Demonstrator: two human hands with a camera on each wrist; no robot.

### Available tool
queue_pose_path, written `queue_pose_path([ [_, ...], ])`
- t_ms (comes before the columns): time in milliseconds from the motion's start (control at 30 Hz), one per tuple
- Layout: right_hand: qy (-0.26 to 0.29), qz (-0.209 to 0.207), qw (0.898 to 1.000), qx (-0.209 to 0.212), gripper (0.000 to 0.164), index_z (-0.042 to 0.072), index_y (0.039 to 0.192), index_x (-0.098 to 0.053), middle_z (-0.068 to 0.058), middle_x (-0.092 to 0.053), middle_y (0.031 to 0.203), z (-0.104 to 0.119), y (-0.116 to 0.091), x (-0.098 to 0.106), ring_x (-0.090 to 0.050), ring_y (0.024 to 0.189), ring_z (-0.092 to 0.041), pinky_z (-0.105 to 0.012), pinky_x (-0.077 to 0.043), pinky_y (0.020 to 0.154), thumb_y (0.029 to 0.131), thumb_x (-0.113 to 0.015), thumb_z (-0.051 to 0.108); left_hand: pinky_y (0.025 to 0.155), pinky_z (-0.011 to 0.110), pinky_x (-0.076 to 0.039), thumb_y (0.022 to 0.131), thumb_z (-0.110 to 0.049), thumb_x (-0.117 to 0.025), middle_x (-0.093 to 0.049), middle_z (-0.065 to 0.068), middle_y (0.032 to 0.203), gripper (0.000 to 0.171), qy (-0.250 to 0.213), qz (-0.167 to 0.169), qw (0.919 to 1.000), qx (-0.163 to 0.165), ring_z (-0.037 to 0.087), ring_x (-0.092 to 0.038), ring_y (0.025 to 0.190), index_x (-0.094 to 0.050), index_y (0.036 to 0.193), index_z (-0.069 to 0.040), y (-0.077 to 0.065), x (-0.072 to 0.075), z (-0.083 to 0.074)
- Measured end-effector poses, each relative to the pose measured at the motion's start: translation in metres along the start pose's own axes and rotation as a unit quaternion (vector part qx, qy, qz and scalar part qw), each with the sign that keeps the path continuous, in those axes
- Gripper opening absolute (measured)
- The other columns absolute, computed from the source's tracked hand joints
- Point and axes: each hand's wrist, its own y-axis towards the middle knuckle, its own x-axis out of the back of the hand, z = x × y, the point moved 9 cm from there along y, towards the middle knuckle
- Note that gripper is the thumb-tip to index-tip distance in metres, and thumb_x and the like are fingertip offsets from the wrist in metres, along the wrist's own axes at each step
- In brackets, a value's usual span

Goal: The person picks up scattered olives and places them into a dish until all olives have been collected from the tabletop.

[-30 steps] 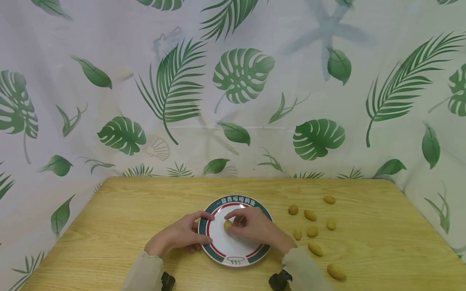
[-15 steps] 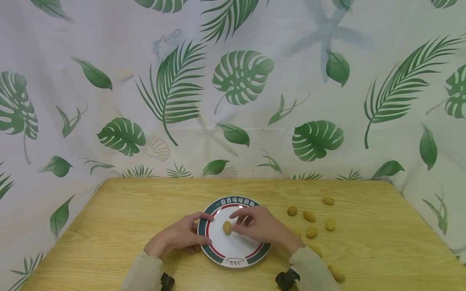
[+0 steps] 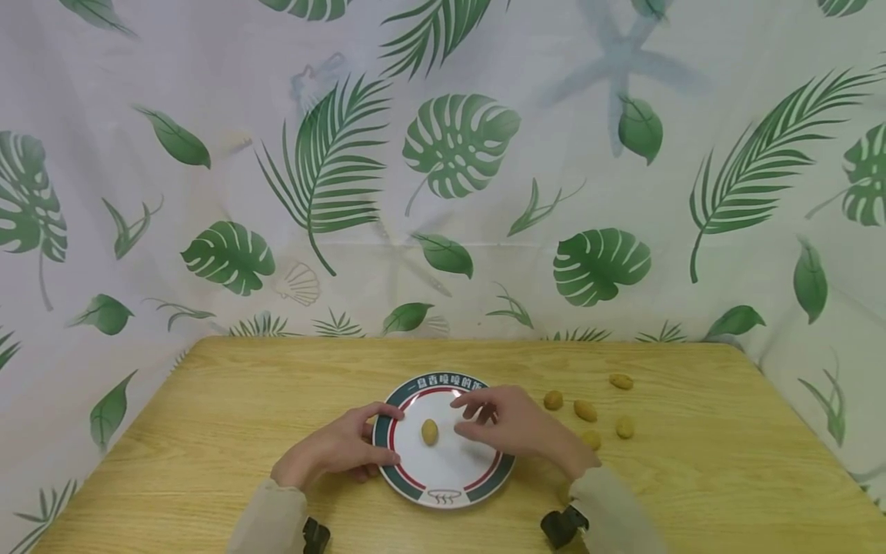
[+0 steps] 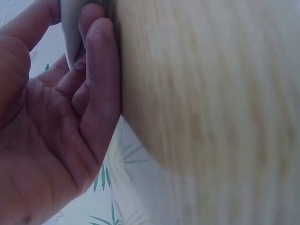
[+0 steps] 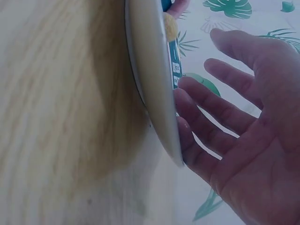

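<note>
In the head view, your left hand (image 3: 334, 446) grips the left rim of the plate (image 3: 446, 471), thumb and forefinger on top of it. Your right hand (image 3: 515, 423) is over the plate's right part, thumb and forefinger parted, holding nothing. A small tan oval piece (image 3: 430, 432) lies on the plate, left of its middle, apart from your right fingertips. More tan pieces (image 3: 584, 411) lie right of the plate on the wooden table (image 3: 208, 415), some partly behind your right arm; leaf-printed cloth (image 3: 460, 146) hangs behind the plate. In the left wrist view, your fingers curl at the plate's underside. In the right wrist view, your fingers spread beside the plate's edge; whether the lower ones touch it, you cannot tell.
</note>
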Motion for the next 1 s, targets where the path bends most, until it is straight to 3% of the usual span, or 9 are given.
queue_pose_path([
  [333, -0.002, 0.001, 1.0, 0.026, 0.036, 0.015, 0.124, -0.072, 0.007, -0.07, 0.099, -0.001, -0.008, 0.01, -0.059, 0.085, -0.013, -0.022, -0.05, 0.073, 0.094, -0.074, 0.035, 0.062, 0.03, -0.055, 0.089, -0.022, -0.081, -0.07, 0.004, 0.091, 0.059, -0.001, -0.002, 1.0, 0.0, 0.017, -0.063, 0.069, -0.053, 0.14, -0.022, 0.0, 0.0, -0.001],
  [633, -0.004, -0.006, 1.0, 0.008, 0.037, 0.015, 0.125, -0.071, 0.006, -0.07, 0.102, -0.005, -0.015, 0.019, -0.059, 0.092, -0.015, -0.022, -0.051, 0.077, 0.094, -0.074, 0.035, 0.063, 0.029, -0.055, 0.089, -0.022, -0.081, -0.07, 0.004, 0.091, 0.058, 0.001, 0.0, 1.0, 0.002, 0.018, -0.063, 0.068, -0.053, 0.14, -0.022, 0.001, 0.0, -0.001],
  [1000, 0.005, -0.026, 0.999, 0.025, 0.036, 0.014, 0.124, -0.072, 0.005, -0.071, 0.101, -0.009, -0.026, 0.032, -0.064, 0.092, -0.014, -0.023, -0.054, 0.074, 0.094, -0.075, 0.034, 0.063, 0.029, -0.055, 0.089, -0.023, -0.081, -0.07, 0.004, 0.091, 0.058, 0.002, -0.001, 1.0, 0.008, 0.018, -0.062, 0.069, -0.053, 0.14, -0.023, 0.0, 0.0, 0.0],
])
